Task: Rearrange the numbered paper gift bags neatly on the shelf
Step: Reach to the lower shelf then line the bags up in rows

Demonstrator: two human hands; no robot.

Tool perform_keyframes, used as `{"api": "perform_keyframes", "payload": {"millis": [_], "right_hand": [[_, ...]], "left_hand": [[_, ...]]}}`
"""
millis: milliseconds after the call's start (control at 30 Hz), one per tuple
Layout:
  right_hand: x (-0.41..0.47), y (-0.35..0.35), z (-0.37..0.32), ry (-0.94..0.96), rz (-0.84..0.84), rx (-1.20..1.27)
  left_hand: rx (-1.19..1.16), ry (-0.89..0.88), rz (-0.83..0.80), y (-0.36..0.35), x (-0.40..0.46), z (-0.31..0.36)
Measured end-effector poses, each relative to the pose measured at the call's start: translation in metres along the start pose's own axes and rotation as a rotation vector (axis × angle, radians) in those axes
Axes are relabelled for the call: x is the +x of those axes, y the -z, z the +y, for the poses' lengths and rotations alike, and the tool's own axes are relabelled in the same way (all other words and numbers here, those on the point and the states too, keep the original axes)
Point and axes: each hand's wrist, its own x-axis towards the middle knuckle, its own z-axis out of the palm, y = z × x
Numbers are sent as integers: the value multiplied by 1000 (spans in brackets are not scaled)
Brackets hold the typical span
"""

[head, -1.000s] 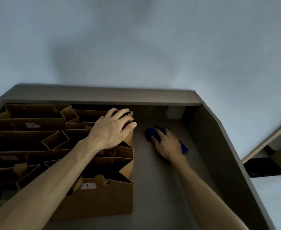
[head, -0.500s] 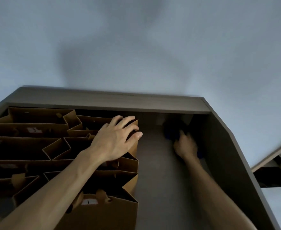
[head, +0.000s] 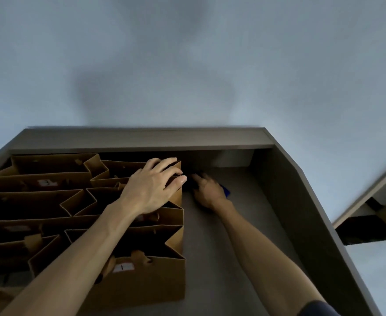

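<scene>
- The left hand [head: 152,185] lies palm down at the centre of the frame, fingers spread flat over the open tops of the brown paper bags [head: 110,201]; its grip is released, pressing on the rims and closed round nothing.
- Its fingertips reach the right edge of the bag row, at the rearmost bag [head: 139,166] on that side.
- The right hand [head: 208,190] sits just right of the left one, low on the shelf floor [head: 221,247], over a blue object [head: 225,191] of which only a corner shows past the hand.
- The right hand is blurred, so I cannot tell whether its grip is clenched on the blue object or only resting on it.
- The bags stand upright, packed in rows that fill the left half of the shelf, from centre left down to lower left.
- A bag with a white label reading 1 [head: 122,267] stands nearest, lower centre; one labelled 3 [head: 47,182] stands toward the upper left of the group.
- The right half of the shelf floor is bare grey, bounded by the right side wall [head: 301,213] and the back rim [head: 142,139].
- A pale wall [head: 187,65] fills the upper frame.
</scene>
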Motion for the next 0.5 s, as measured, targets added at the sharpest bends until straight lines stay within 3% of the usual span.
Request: {"api": "perform_keyframes", "payload": {"millis": [400,500], "right_hand": [[-186,-16,28,131,-6,12],[-239,-12,21,177,-112,-5]], "left_hand": [[8,26,-1,1,-1,3],[9,22,5,1,0,3]]}}
